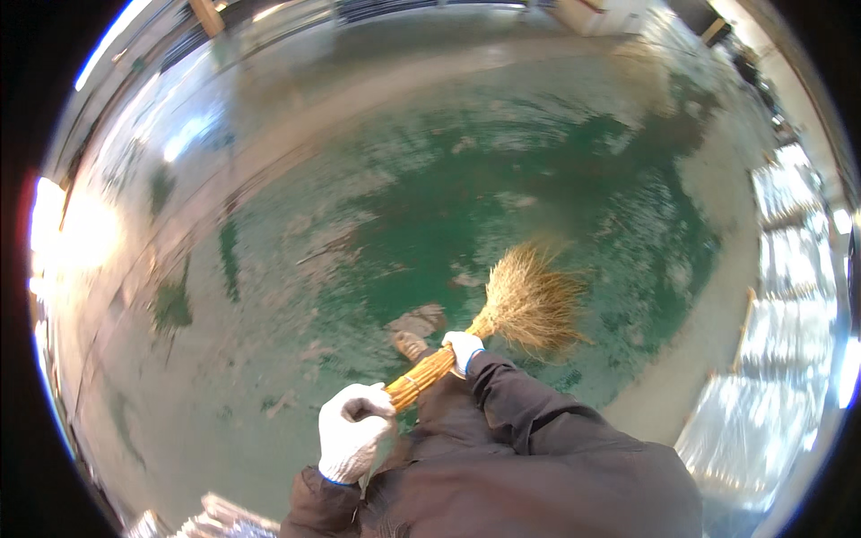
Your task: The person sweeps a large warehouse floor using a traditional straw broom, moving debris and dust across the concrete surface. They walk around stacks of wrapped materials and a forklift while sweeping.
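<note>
A straw broom (pixel 534 300) slants across the front of my body, its bushy bristles spread out to the upper right over the floor. My right hand (pixel 464 349), in a white knit glove, is closed round the handle just below the bristles. At the handle's rear end, my left hand (pixel 353 432), gloved the same way, curls its fingers round the bound stalks. Part of the grip of each hand is hidden by the glove. Below the handle a brown shoe (pixel 411 345) shows on the floor.
The green floor (pixel 430 215) carries pale dust and scattered debris. Stacks wrapped in shiny clear film (pixel 758 439) line the right side. Some pale stacked material (pixel 224 518) lies at the lower left edge. Bright light comes in at the far left.
</note>
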Demonstrator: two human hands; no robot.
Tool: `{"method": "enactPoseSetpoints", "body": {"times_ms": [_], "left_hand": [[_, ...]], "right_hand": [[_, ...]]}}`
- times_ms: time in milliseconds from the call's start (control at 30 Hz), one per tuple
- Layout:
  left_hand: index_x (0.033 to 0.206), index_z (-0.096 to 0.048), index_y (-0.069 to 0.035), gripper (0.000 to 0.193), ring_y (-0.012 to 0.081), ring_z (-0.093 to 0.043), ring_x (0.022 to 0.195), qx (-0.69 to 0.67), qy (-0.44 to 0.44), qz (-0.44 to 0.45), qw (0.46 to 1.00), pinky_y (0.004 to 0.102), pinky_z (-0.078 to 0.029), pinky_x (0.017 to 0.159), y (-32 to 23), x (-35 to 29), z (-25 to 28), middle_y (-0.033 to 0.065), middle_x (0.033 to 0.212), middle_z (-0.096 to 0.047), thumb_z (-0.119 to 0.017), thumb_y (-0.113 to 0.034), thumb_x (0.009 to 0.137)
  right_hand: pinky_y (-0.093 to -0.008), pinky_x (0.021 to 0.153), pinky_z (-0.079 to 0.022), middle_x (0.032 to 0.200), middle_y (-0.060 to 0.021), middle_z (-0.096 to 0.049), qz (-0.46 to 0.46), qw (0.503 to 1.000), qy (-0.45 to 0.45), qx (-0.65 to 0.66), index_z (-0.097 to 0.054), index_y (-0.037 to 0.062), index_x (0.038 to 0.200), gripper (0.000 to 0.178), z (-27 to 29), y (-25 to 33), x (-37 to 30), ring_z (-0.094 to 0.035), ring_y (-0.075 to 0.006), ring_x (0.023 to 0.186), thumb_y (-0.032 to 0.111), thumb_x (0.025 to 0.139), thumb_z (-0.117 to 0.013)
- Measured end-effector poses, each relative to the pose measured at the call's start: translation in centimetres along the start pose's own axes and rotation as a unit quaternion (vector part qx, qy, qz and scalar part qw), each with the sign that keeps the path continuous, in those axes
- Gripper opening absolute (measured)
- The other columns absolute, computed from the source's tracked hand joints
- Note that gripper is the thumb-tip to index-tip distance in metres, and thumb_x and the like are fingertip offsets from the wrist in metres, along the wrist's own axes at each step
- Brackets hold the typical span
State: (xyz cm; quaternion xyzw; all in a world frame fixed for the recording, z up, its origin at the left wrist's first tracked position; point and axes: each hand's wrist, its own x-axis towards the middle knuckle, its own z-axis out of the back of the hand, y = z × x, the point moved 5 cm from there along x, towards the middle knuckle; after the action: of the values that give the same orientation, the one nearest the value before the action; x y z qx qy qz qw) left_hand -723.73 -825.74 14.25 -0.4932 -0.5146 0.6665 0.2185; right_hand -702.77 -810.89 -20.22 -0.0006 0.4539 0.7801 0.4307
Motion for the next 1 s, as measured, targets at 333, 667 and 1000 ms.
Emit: {"method": "enactPoseSetpoints", "body": {"times_ms": [333,667,1000], "left_hand": [[0.085,-0.068,-0.003,0.017,0.0158,-0.065,0.088,0.069,-0.438,-0.080,0.893,0.0520,-0.043,0.129,-8.0,-10.0,16.7,0.0059,0.086,-0.066,-0.061,0.009,0.075],[0.089,-0.066,-0.002,0.018,0.0261,-0.071,0.092,0.085,-0.561,-0.284,0.773,0.0528,-0.060,0.106,-12.1,-15.4,27.8,0.0132,0.090,-0.069,-0.064,0.004,0.072],[0.097,-0.075,0.000,0.019,0.0341,-0.078,0.101,-0.298,-0.326,-0.225,0.869,0.0621,-0.052,0.118,-2.5,-12.3,49.6,0.0175,0.101,-0.080,-0.077,-0.001,0.078]], "right_hand": [[-0.0463,0.071,-0.059,0.082,-0.0145,-0.069,-0.010,0.893,0.243,0.378,-0.072,0.0038,0.085,0.007,-26.8,34.3,13.5,-0.068,-0.0307,0.074,0.008,0.083,-0.076],[-0.0437,0.070,-0.058,0.078,-0.0145,-0.070,-0.226,0.780,0.284,0.510,-0.074,-0.0014,0.081,0.012,-31.8,57.2,13.8,-0.070,-0.0294,0.072,0.009,0.085,-0.076],[-0.0408,0.099,-0.059,0.116,-0.0203,-0.080,0.214,0.953,0.167,-0.138,-0.077,0.0076,0.118,0.023,-30.1,50.4,18.9,-0.076,-0.0364,0.106,0.015,0.097,-0.073]]}}
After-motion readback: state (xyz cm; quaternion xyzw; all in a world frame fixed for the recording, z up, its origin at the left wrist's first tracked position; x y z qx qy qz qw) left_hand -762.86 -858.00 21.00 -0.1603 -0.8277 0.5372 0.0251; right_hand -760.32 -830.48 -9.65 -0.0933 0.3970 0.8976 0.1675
